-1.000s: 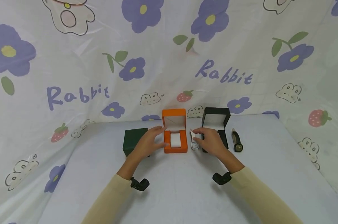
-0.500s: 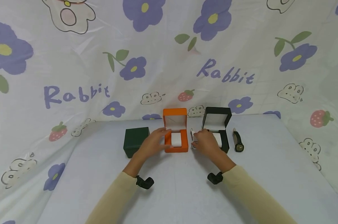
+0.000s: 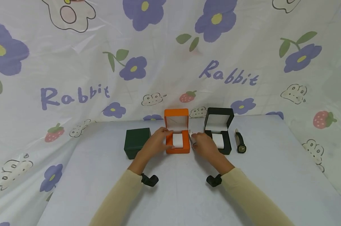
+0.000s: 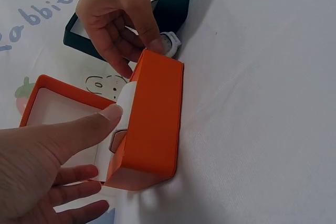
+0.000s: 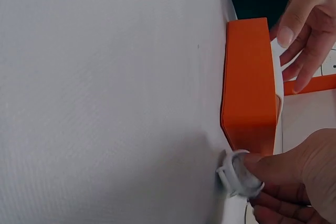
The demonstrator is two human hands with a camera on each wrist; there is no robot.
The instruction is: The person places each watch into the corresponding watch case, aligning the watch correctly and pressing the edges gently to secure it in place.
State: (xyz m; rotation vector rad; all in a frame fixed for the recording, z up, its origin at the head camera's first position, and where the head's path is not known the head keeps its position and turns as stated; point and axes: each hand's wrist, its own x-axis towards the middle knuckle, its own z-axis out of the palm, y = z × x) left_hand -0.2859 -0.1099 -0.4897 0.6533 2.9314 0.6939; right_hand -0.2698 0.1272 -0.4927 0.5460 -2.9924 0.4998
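My right hand (image 3: pixel 205 145) pinches a white watch (image 5: pixel 239 174) between thumb and fingers, just right of the orange watch box (image 3: pixel 177 151). That box stands with its lid raised and a white cushion (image 3: pixel 178 140) inside. My left hand (image 3: pixel 154 143) is at the box's left side with fingers spread. In the left wrist view, the left thumb (image 4: pixel 84 132) reaches over the cushion; whether it touches is hard to tell. Much of the watch is hidden by the right hand in the head view.
A closed dark green box (image 3: pixel 136 139) stands left of the orange one. To the right are an open black watch box (image 3: pixel 228 146) with a white cushion and a dark-strapped watch (image 3: pixel 239 142) lying flat. A printed cloth (image 3: pixel 164 47) hangs behind the white table (image 3: pixel 173 194).
My right hand has closed on the white watch and shifted it left, towards the orange box. The black box's cushion has come into view. My left hand has edged slightly right.
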